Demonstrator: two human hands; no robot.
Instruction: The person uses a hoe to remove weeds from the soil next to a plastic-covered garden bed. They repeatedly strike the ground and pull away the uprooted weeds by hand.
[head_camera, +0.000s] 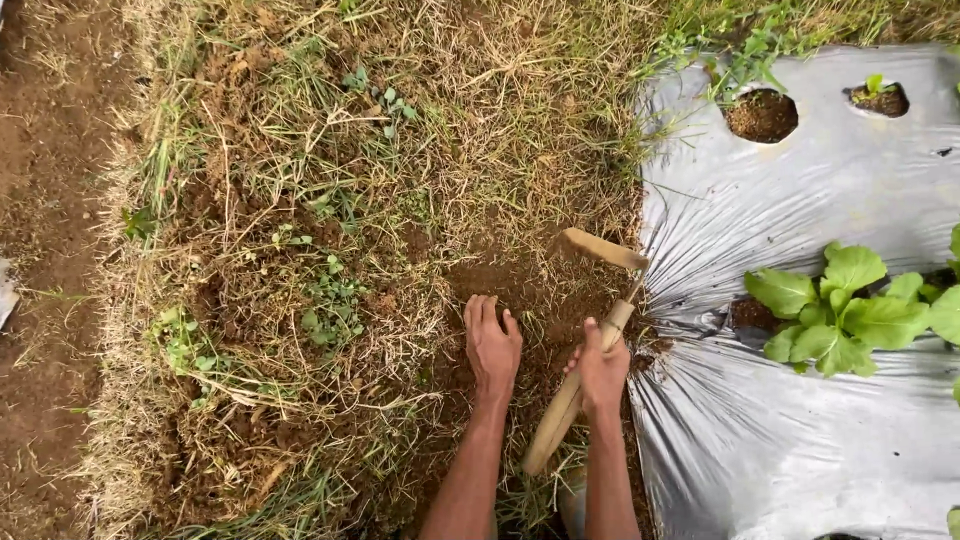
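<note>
Soil, brown and crumbly, lies bare in a small scraped patch (510, 285) just ahead of both hands. The right hand (602, 372) has its grip pressed together around the pale wooden handle of a small hand hoe (570, 400); the handle runs back from the grip toward the person's body, and ahead of the grip a thin neck leads to the flat tan blade (603, 249), which sits at the far edge of the bare patch. The left hand (492, 343) rests just beside the right one, palm down on the soil, fingers loosely spread and holding nothing.

To the outer side of the right grip, almost touching it, runs the crinkled edge of a silver-grey plastic mulch sheet (800, 440) covering a raised bed. Leafy green seedlings (845, 310) grow through one hole in the sheet, well apart from the grip, and two more round planting holes (762, 114) lie farther ahead.

Away from the left hand, the ground opens into a wide stretch of dry straw-coloured grass mixed with small green weeds (320, 250), and beyond that a bare brown dirt path (40, 200).
</note>
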